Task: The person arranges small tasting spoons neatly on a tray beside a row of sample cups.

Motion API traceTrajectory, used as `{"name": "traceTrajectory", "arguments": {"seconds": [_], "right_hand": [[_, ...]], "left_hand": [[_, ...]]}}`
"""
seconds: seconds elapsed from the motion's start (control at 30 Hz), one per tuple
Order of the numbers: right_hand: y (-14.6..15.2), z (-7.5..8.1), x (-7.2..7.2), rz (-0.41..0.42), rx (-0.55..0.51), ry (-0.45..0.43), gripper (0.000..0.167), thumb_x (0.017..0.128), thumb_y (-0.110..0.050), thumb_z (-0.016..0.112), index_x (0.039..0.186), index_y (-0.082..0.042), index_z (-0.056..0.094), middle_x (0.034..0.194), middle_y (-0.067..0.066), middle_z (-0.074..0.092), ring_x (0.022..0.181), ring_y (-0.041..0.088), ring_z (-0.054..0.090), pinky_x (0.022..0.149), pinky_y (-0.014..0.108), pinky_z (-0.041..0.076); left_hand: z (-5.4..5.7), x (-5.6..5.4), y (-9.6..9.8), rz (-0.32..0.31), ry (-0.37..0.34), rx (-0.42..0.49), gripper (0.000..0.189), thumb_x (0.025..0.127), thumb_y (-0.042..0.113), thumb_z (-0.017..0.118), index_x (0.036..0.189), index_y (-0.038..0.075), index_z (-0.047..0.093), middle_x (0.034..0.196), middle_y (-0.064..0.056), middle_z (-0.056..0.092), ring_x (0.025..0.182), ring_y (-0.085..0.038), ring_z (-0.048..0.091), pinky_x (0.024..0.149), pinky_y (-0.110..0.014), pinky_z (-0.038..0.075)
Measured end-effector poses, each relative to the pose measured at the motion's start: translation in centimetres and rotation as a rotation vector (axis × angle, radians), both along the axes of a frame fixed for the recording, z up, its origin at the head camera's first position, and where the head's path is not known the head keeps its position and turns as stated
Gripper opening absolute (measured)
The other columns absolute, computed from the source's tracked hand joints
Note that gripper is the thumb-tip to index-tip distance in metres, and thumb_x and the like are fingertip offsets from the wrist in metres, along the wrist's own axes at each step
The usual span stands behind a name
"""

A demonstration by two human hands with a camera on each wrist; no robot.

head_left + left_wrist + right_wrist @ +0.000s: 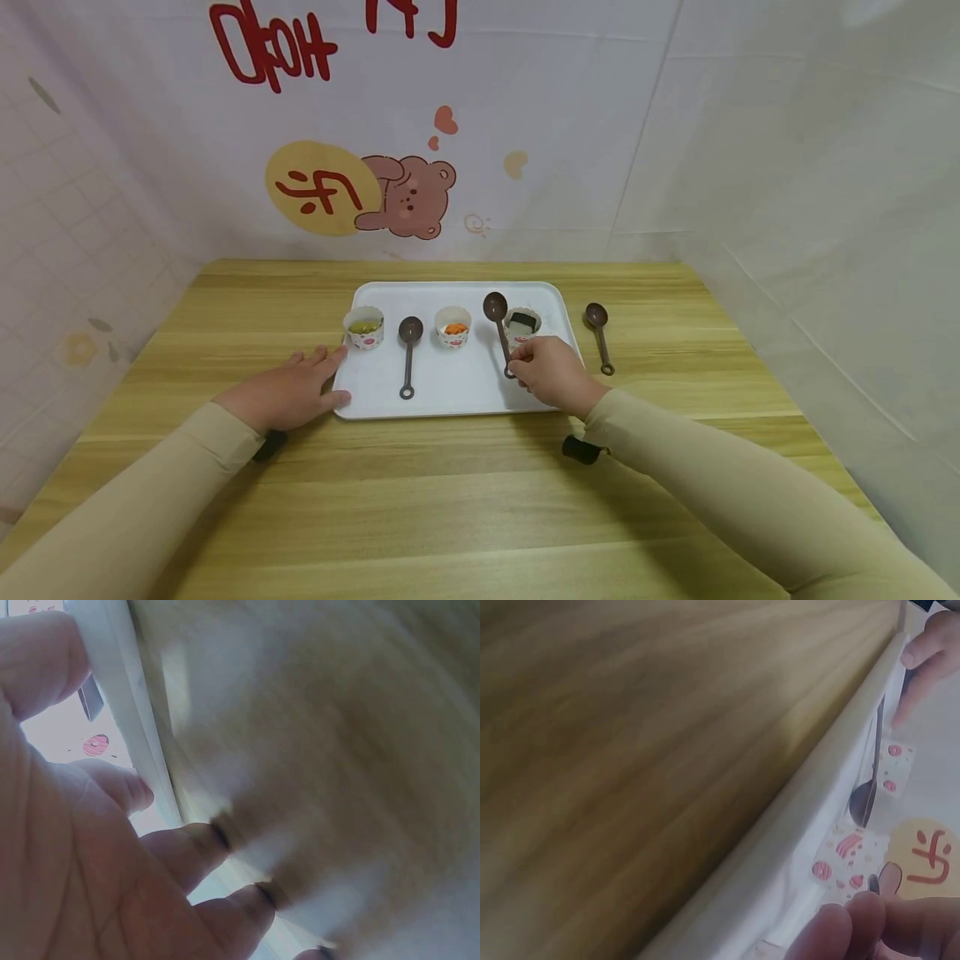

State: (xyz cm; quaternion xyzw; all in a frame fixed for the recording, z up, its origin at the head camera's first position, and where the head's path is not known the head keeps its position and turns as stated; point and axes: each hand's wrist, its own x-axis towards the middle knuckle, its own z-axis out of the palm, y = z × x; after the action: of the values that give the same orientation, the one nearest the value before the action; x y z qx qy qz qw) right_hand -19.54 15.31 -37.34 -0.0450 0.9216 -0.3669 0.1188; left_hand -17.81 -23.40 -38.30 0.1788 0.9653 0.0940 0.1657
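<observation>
My right hand (553, 375) pinches the end of a brown measuring spoon's handle (504, 343) between thumb and fingers, over the right part of a white tray (457, 392). That spoon's bowl points away from me, just left of a paper cup (522, 327) with something dark and white in it. At the tray's left edge my left hand (288, 392) lies with fingers spread, thumb on the rim and fingertips close to a paper cup (365, 340) of green pieces. In the left wrist view, its fingers (187, 851) extend along the tray's edge.
A second brown spoon (409, 350) lies on the tray between the green cup and a middle paper cup (453, 333) with orange pieces. Right of the tray, a third brown spoon (598, 329) lies on the wooden table (450, 500). A printed white curtain (570, 125) hangs behind.
</observation>
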Motion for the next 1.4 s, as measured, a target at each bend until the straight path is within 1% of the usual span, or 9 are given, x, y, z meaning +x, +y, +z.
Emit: {"name": "traceTrajectory", "arguments": {"seconds": [0.13, 0.4, 0.57, 0.83, 0.97, 1.1, 1.23, 1.4], "right_hand": [[-0.5, -0.2, 0.0, 0.003, 0.015, -0.01, 0.014, 0.1, -0.012, 0.066, 0.098, -0.003, 0.076, 0.073, 0.001, 0.069, 0.064, 0.011, 0.056, 0.056, 0.023, 0.043], [-1.2, -0.8, -0.1, 0.019, 0.033, -0.014, 0.013, 0.098, -0.01, 0.068, 0.091, -0.003, 0.077, 0.067, 0.0, 0.066, 0.06, 0.011, 0.052, 0.055, 0.022, 0.04], [-1.5, -1.2, -0.2, 0.032, 0.094, -0.009, 0.013, 0.097, -0.01, 0.068, 0.089, -0.005, 0.078, 0.064, -0.002, 0.065, 0.06, 0.01, 0.053, 0.055, 0.021, 0.041], [-1.8, -1.3, -0.3, 0.047, 0.146, -0.007, 0.013, 0.095, -0.009, 0.068, 0.087, -0.006, 0.078, 0.061, -0.003, 0.063, 0.058, 0.01, 0.052, 0.055, 0.021, 0.04], [-1.9, -1.4, -0.4, 0.063, 0.178, 0.01, 0.014, 0.093, -0.008, 0.068, 0.085, -0.007, 0.08, 0.06, -0.005, 0.063, 0.059, 0.01, 0.053, 0.055, 0.02, 0.04], [-2.0, -1.4, -0.5, 0.075, 0.194, 0.005, 0.015, 0.094, -0.009, 0.068, 0.085, -0.006, 0.08, 0.061, -0.004, 0.064, 0.059, 0.01, 0.054, 0.056, 0.02, 0.04], [-2.1, -1.3, -0.5, 0.075, 0.202, -0.005, 0.015, 0.096, -0.01, 0.068, 0.086, -0.007, 0.079, 0.062, -0.003, 0.066, 0.06, 0.01, 0.055, 0.056, 0.02, 0.041], [-2.1, -1.3, -0.6, 0.071, 0.221, -0.002, 0.014, 0.095, -0.012, 0.07, 0.084, -0.008, 0.078, 0.062, -0.004, 0.066, 0.06, 0.01, 0.055, 0.056, 0.02, 0.041]], "left_hand": [[0.0, 0.0, 0.0, 0.002, -0.003, -0.002, 0.086, 0.106, 0.056, 0.051, 0.166, 0.0, 0.026, 0.164, -0.041, 0.026, 0.146, -0.07, 0.024, 0.116, -0.076, 0.031], [0.1, 0.0, 0.0, 0.001, -0.005, -0.003, 0.086, 0.106, 0.057, 0.051, 0.166, 0.0, 0.026, 0.164, -0.041, 0.027, 0.146, -0.07, 0.025, 0.116, -0.076, 0.031], [0.1, 0.0, 0.0, -0.001, -0.01, -0.003, 0.086, 0.106, 0.057, 0.051, 0.165, 0.0, 0.026, 0.164, -0.041, 0.026, 0.146, -0.07, 0.025, 0.117, -0.076, 0.031], [0.4, 0.1, 0.2, 0.005, -0.021, 0.004, 0.086, 0.106, 0.056, 0.051, 0.166, 0.0, 0.025, 0.164, -0.041, 0.025, 0.146, -0.071, 0.023, 0.117, -0.076, 0.029], [0.4, 0.1, 0.2, 0.007, -0.025, -0.001, 0.086, 0.106, 0.057, 0.051, 0.166, 0.0, 0.025, 0.165, -0.041, 0.024, 0.147, -0.07, 0.022, 0.117, -0.077, 0.03], [0.3, 0.0, 0.2, 0.007, -0.022, 0.001, 0.085, 0.106, 0.056, 0.051, 0.166, 0.0, 0.025, 0.164, -0.041, 0.025, 0.147, -0.07, 0.022, 0.116, -0.077, 0.03], [0.2, 0.0, 0.2, 0.009, -0.021, 0.001, 0.085, 0.106, 0.056, 0.052, 0.166, 0.001, 0.025, 0.164, -0.041, 0.025, 0.147, -0.07, 0.023, 0.116, -0.077, 0.031], [0.2, -0.1, 0.1, 0.01, -0.026, 0.0, 0.086, 0.106, 0.056, 0.051, 0.166, 0.001, 0.025, 0.165, -0.041, 0.024, 0.147, -0.07, 0.022, 0.116, -0.077, 0.03]]}}
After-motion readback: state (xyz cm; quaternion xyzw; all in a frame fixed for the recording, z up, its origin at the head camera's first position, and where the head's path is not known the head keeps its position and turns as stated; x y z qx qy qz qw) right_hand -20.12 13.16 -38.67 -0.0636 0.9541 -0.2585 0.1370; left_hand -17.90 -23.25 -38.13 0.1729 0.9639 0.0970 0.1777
